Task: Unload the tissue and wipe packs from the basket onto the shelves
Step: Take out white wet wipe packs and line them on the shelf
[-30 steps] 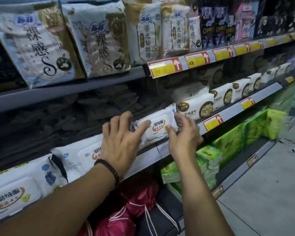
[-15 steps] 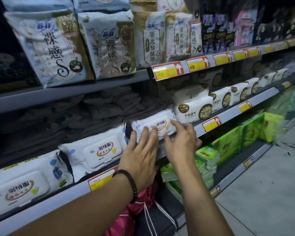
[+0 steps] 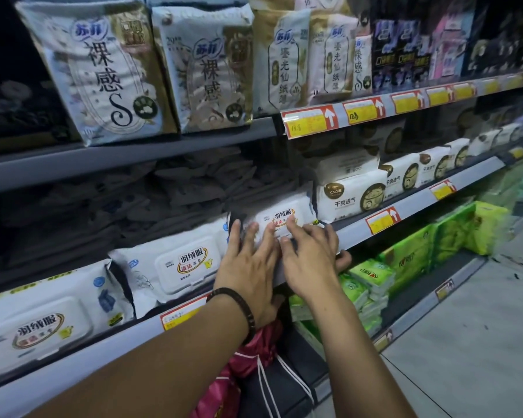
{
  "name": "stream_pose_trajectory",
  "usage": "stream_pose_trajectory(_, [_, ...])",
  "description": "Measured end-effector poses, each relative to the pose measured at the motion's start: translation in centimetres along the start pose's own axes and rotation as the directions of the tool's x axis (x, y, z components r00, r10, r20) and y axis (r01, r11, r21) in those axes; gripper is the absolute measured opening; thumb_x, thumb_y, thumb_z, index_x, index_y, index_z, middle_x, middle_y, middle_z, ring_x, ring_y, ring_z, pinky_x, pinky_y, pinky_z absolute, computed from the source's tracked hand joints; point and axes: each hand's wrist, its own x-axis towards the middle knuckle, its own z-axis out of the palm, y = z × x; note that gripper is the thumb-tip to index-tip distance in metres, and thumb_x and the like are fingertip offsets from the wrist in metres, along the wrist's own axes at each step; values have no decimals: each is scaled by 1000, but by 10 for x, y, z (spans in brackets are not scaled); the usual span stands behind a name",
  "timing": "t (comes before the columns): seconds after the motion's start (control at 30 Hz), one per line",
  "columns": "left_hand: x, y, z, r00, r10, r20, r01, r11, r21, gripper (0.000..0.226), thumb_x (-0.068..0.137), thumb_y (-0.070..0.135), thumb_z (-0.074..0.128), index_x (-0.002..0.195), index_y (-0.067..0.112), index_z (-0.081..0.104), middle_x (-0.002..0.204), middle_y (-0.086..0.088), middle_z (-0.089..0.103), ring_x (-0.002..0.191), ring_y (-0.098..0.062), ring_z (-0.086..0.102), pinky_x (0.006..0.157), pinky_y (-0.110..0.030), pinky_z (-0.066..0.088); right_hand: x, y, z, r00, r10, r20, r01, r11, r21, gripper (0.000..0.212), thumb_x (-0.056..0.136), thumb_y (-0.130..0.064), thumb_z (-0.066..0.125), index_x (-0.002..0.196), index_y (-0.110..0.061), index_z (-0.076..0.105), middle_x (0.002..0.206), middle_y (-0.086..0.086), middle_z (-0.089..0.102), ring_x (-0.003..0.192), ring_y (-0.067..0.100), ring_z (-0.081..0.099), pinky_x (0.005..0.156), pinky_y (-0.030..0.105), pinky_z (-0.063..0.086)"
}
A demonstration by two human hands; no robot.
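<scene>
Left hand (image 3: pixel 248 267) and right hand (image 3: pixel 310 257) lie flat over the lower half of the wipe pack (image 3: pixel 280 217), label partly hidden. Leftmost wipe pack (image 3: pixel 27 330) cut off by frame edge. Price tag (image 3: pixel 178 318): right end behind left arm, print unreadable. Red bag (image 3: pixel 254 348) mostly behind both arms. Back-of-shelf stock (image 3: pixel 163 200) too dark to identify.
</scene>
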Motion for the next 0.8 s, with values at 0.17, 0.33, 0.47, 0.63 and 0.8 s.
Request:
stream_pose_trajectory(0.17, [-3,-5,-13,997,47,61,-43,997,-58,105,94,72,41,168,14,-5,174,-12,-22,161,-40,-14,123,-67,-17,-4,-1,-11,998,4,59,-1,999,-46,55,107,-45,47,160,-48,32,166,-7,31,160,27,2,121,63,10])
stream_pose_trajectory(0.33, [-42,-22,-27,989,110,-100,-123,983,-135,88,89,49,56,164,15,26,175,-18,10,163,-37,4,129,-61,-1,-12,-12,-20,998,-6,59,12,995,-99,60,103,-43,54,160,-38,35,163,5,36,155,31,17,120,55,20])
stream_pose_trajectory(0.47, [-93,-43,-17,998,21,-67,-30,991,-130,83,67,50,72,141,15,55,157,-23,44,143,-45,38,116,-62,26,-31,-32,-23,992,-124,28,126,989,-73,48,99,-37,61,145,-28,54,146,8,51,140,34,40,111,51,35])
stream_pose_trajectory(0.63, [-141,-73,1,993,-107,-41,100,985,-144,83,73,51,78,144,10,62,155,-29,49,142,-49,38,115,-67,22,-79,-69,-9,922,-387,-17,387,922,1,45,86,-36,60,129,-23,65,120,6,61,113,32,61,98,47,53])
stream_pose_trajectory(0.8, [-151,-85,10,992,-111,58,119,981,-151,87,82,56,59,154,8,52,167,-27,32,153,-50,30,123,-66,16,-114,-92,13,906,-419,64,423,902,-88,55,83,-35,64,137,-26,64,131,9,61,119,32,62,103,47,53])
